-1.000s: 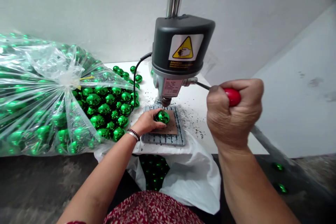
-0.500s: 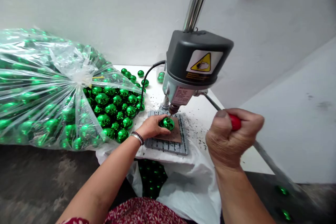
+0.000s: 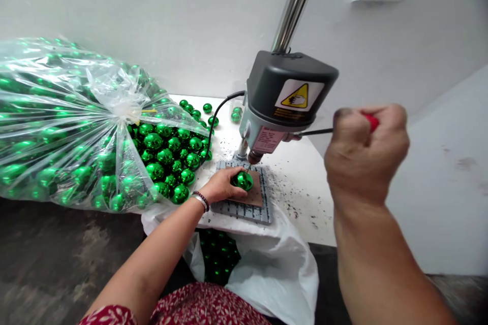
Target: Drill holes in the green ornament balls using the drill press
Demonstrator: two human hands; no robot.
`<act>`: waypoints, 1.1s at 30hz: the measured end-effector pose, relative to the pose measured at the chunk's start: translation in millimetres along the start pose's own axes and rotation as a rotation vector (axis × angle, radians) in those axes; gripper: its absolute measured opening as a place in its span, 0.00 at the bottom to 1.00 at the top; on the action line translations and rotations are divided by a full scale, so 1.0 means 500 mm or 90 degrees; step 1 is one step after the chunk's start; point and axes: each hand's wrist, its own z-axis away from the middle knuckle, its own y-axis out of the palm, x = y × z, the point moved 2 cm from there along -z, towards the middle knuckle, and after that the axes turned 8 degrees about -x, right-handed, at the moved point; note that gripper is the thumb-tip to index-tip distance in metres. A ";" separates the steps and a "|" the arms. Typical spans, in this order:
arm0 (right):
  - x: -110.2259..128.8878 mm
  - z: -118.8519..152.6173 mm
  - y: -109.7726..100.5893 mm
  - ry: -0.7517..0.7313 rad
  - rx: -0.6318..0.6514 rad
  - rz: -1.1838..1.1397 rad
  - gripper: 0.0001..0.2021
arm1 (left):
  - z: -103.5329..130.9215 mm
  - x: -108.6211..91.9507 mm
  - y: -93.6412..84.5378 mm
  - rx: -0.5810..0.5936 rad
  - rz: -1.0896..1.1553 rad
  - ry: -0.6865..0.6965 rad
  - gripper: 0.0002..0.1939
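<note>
My left hand is closed round a shiny green ball, fingers behind it and thumb in front. The ball rests on a brown board on the grey slotted base of a small drill press. The bit points down at the ball's top; whether it touches, I cannot tell. At the right, my right hand is wrapped round the red knob of the press's feed lever.
A big clear plastic bag of green balls lies at the left, with loose balls beside it. Dark shavings dot the white table. Below its front edge hangs a white bag holding green balls. A black cable runs behind the press.
My right hand has risen and moved right with the lever, which now lies nearly level. My left hand still holds the ball in the same spot. The view has shifted slightly.
</note>
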 end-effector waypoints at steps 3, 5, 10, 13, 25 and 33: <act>0.032 -0.041 0.013 0.060 -0.006 0.040 0.07 | 0.029 -0.004 -0.006 -0.011 0.007 0.049 0.28; 0.039 -0.043 0.017 0.064 -0.026 0.051 0.08 | 0.057 -0.010 -0.014 -0.002 0.003 0.066 0.27; 0.028 -0.029 0.018 0.016 -0.049 0.028 0.07 | 0.144 -0.031 -0.035 0.070 -0.026 0.064 0.31; 0.022 -0.029 0.017 -0.022 -0.046 0.018 0.07 | 0.192 -0.031 -0.033 0.207 -0.080 0.059 0.36; 0.012 -0.030 0.019 -0.023 -0.035 0.047 0.04 | 0.098 -0.058 -0.167 -0.185 -0.559 -0.055 0.18; 0.026 -0.028 0.017 0.019 -0.005 -0.001 0.06 | 0.002 -0.023 -0.199 -0.097 -0.649 -0.283 0.21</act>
